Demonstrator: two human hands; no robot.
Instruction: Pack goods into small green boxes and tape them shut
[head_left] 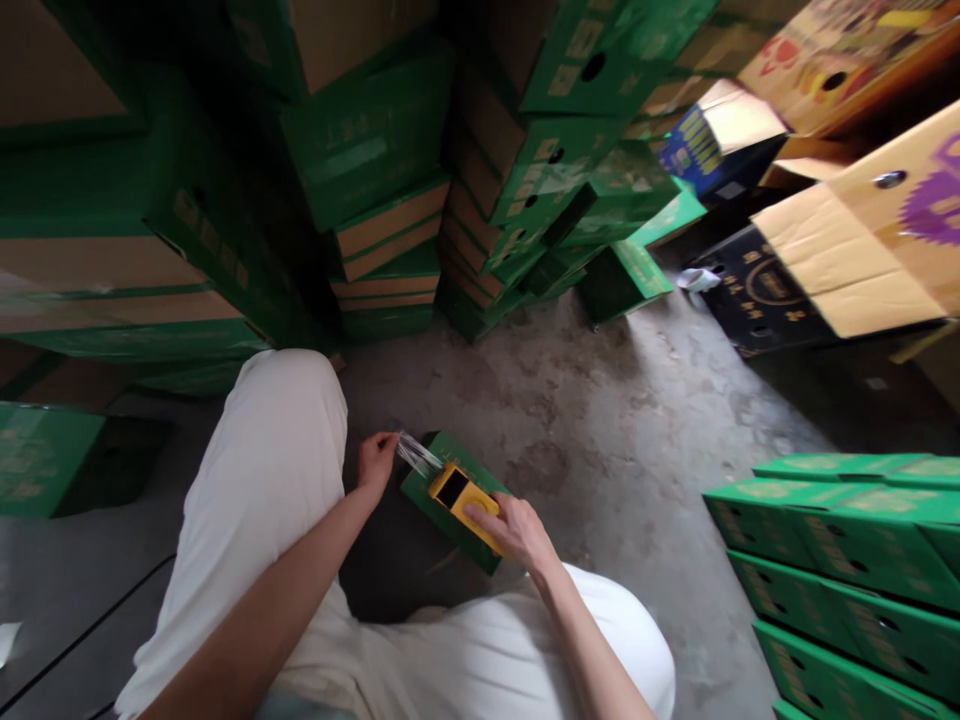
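Observation:
A small green box (471, 545) lies on the floor between my knees. Above it, my right hand (517, 530) grips a yellow tape dispenser (454, 490), a blocky piece with a dark rectangular face at its front end and a rounded shape on top. My right thumb rests on top of it. A clear strip of tape (420, 456) stretches from its front to my left hand (377, 460), whose fingertips pinch the far end. The dispenser overlaps the box; whether they touch, I cannot tell.
Stacks of green cartons (375, 140) rise ahead and at left. More green cartons (847, 540) stand at right. Open fruit boxes (862, 250) sit at upper right on the stained concrete floor (600, 400). A black cable (97, 625) runs along the floor at lower left.

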